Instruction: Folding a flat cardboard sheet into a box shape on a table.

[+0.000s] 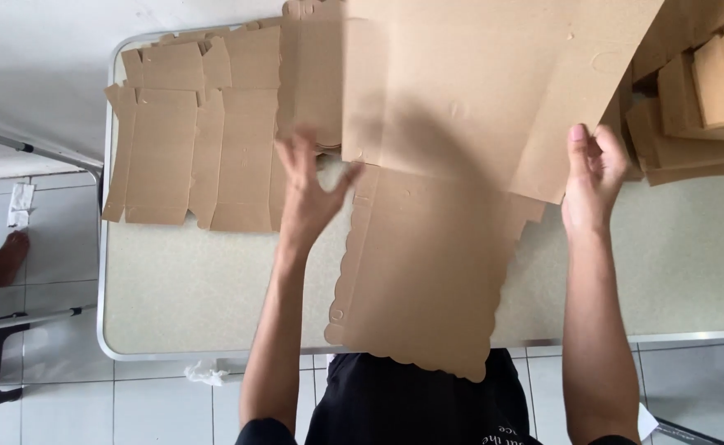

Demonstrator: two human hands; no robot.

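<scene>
A large flat brown cardboard box blank (pixel 428 247) with scalloped edges lies over the near edge of the table (pixel 181 288); its far panel is lifted and bent up. My left hand (pixel 308 185) hovers with fingers spread at the blank's left edge, near the fold. My right hand (pixel 593 177) pinches the right edge of the raised panel between thumb and fingers.
Another flat cardboard blank (pixel 189 140) lies on the table's far left. A stack of folded cardboard pieces (pixel 700 99) sits at the far right. White tiled floor surrounds the table, with another person's foot (pixel 3 259) at the left and crumpled tissue (pixel 205 375) below.
</scene>
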